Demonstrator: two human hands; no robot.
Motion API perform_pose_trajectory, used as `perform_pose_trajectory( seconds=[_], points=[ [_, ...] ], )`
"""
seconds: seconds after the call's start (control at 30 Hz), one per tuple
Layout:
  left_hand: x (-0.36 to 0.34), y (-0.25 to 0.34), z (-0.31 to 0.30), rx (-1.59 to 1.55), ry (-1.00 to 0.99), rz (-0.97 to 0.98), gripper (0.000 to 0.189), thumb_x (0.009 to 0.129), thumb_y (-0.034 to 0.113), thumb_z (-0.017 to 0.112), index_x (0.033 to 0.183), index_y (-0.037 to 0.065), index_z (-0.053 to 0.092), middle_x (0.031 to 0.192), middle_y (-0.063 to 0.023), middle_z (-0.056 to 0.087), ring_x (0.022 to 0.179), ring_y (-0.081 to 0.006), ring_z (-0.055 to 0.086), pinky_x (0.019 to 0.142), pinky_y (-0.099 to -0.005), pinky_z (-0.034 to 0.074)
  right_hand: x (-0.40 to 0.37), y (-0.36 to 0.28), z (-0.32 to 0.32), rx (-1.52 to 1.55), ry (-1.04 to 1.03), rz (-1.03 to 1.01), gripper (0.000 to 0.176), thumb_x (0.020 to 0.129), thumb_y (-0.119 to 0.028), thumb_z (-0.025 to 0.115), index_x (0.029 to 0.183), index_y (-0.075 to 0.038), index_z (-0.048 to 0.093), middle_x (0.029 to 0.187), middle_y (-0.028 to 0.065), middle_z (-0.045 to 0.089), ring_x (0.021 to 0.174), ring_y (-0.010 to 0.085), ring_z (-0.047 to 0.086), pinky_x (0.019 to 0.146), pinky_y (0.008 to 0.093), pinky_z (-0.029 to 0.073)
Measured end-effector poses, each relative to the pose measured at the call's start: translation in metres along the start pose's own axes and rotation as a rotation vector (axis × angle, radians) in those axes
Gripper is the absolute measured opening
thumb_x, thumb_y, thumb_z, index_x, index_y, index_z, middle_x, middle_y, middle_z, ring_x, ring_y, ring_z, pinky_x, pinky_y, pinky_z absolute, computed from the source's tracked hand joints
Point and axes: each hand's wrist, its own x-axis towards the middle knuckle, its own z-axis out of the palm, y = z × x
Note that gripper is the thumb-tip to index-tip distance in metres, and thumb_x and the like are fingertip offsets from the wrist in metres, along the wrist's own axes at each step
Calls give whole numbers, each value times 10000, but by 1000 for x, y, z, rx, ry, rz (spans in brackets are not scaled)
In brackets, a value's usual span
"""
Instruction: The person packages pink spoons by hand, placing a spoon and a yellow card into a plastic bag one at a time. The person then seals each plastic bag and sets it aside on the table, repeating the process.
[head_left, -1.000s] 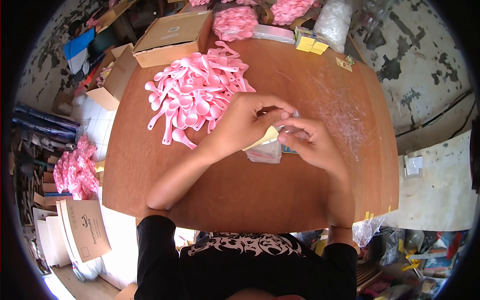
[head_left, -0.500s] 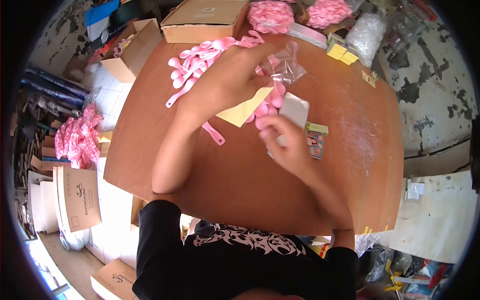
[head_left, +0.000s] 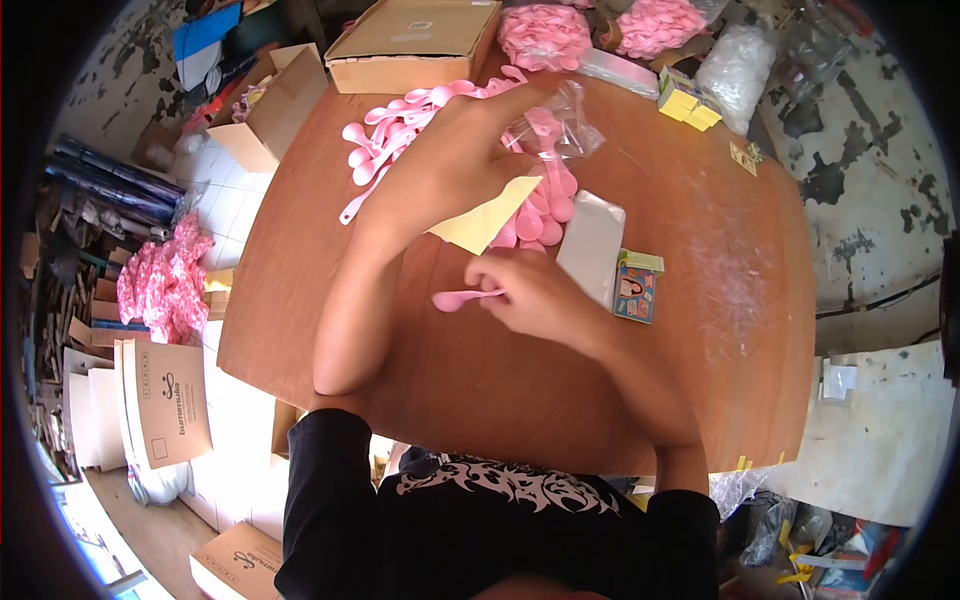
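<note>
My left hand reaches over the table with its fingers closed at the mouth of a clear plastic bag. Pink spoons show in and below the bag, partly behind that hand. Under its palm sticks out a pale yellow card. Closer to my body, my right hand pinches a single pink spoon, bowl pointing left. Beyond my left wrist spreads a loose pile of pink spoons.
Right of the bag lie a whitish flat block and a stack of printed cards. Along the far edge are a cardboard box, bags of pink items, yellow card stacks and a bag of clear plastic.
My right hand has come down and left from beside the bagged spoons and now holds a pink spoon. The spoon lying alone on the table is gone from its spot. My left hand stays put.
</note>
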Motion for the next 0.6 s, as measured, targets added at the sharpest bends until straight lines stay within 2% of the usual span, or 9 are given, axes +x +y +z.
perform_pose_trajectory(
  seconds=[0.1,0.17,0.23,0.33,0.37,0.43,0.47,0.57,0.6],
  points=[
    [2,1,2,28,-9,-37,545,793,57,759,1298,38,557,1174,-118,653,962,-242,658,846,-336,511,-26,7,-61,210,150,-125,134,849,-29,709,971,-31,651,860,46,676,703,111,615,629,262,489],
    [4,-8,8,121,-39,-78,547,789,38,752,1299,30,553,1177,-111,653,973,-232,659,848,-325,510,-46,4,-96,456,350,59,162,885,-46,678,1041,-15,643,962,60,695,780,86,627,674,238,510],
    [7,-14,15,-45,-114,-77,543,788,18,737,1300,30,555,1161,-104,666,985,-218,658,854,-322,508,-57,8,-118,497,727,13,147,924,-50,642,1066,-11,637,973,58,691,801,86,627,664,215,511],
    [8,3,20,-186,-198,-95,541,793,-2,713,1309,37,555,1081,-111,693,965,-196,666,823,-318,519,-67,10,-135,455,941,-19,167,957,-66,606,1103,12,623,971,83,686,810,88,626,686,225,514],
    [8,10,22,-275,-244,-99,538,797,-8,705,1312,40,556,1050,-115,702,947,-194,672,811,-318,523,-70,10,-135,453,953,-19,167,957,-66,606,1103,12,623,971,83,686,810,88,626,686,225,514],
    [7,18,30,-323,-277,-179,532,799,-8,701,1310,29,554,1009,-129,709,908,-201,682,791,-324,528,-73,9,-133,416,742,-20,192,982,-74,567,1145,21,606,968,90,685,809,102,634,720,240,518],
    [8,17,34,-239,-291,-153,533,797,-4,703,1308,21,552,996,-133,712,904,-207,685,790,-328,526,-75,7,-133,414,755,-17,192,982,-74,567,1145,21,606,968,90,685,809,102,634,720,240,518],
    [9,10,47,-110,-283,-43,547,790,3,710,1309,2,541,975,-147,714,909,-224,693,765,-339,528,-75,-6,-136,256,467,91,186,972,-54,566,1122,23,645,982,81,687,873,98,640,745,257,517],
    [9,10,49,-94,-283,-24,548,788,-1,709,1309,1,540,973,-149,714,910,-228,695,756,-341,531,-74,-10,-134,140,482,120,188,933,-33,594,1102,-2,670,998,97,690,908,148,665,755,269,521]
  ],
)
